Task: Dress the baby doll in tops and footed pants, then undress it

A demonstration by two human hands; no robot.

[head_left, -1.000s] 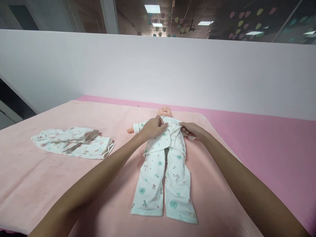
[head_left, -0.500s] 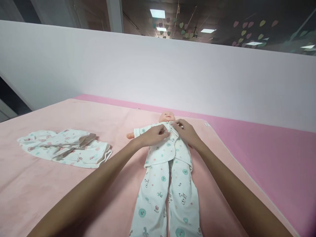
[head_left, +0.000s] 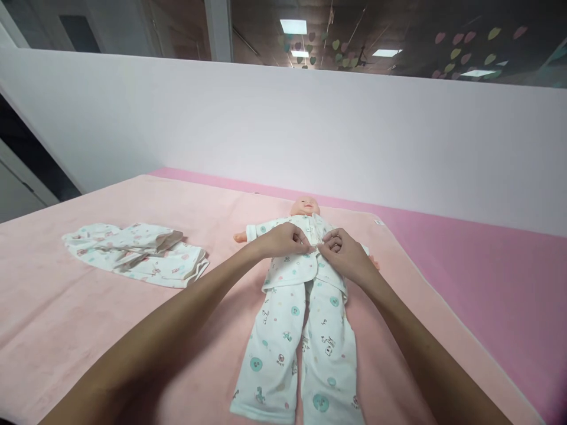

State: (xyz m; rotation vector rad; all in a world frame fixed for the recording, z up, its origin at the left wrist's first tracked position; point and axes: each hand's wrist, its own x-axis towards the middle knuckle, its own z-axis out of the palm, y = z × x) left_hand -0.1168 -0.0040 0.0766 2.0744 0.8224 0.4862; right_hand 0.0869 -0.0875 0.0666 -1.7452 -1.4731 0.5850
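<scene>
A baby doll (head_left: 305, 205) lies on its back, its head toward the wall. It wears a white printed top (head_left: 290, 273) and matching trousers (head_left: 277, 348). My left hand (head_left: 290, 240) pinches the front edge of the top at mid-chest. Opposite it, my right hand (head_left: 343, 251) is closed with thumb and forefinger on the other side of the same front opening. The fingertips of both hands almost meet there. Below them the front edges of the top part slightly over the trousers. Whatever fastener lies between my fingers is too small to make out.
Left of the doll lies a folded pile of white printed clothes (head_left: 137, 254). A pink blanket (head_left: 212, 354) covers most of the pink surface (head_left: 487, 265). Behind stands a low white wall (head_left: 287, 130) with glass (head_left: 398, 35) above it.
Both hands have moved from near the doll's collar down to mid-chest, and the collar now shows. The view has shifted slightly, bringing the doll's other hand into sight.
</scene>
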